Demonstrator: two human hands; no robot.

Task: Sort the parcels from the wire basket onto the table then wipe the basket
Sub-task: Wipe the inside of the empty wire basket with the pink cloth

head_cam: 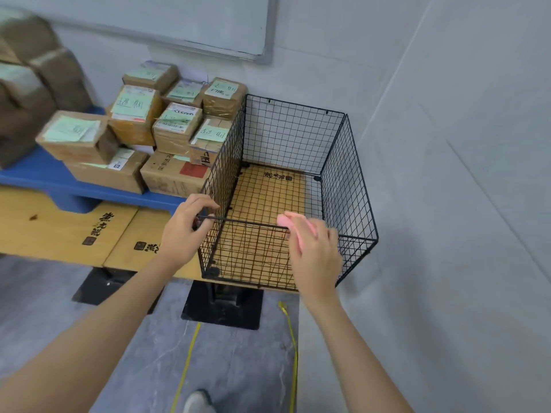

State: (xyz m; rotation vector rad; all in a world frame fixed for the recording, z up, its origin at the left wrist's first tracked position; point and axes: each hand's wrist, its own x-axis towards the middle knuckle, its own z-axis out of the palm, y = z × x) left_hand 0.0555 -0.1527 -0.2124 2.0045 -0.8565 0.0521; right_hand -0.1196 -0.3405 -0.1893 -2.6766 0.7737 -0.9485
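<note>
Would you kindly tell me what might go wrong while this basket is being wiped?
The wire basket sits at the table edge, so a hard push from the right hand with the pink cloth might slide it off. The left hand grips one corner only, so it may twist.

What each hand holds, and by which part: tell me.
Left hand grips the wire basket by its near top rim, at the left corner. Right hand holds a pink cloth, bunched in its grip.
</note>
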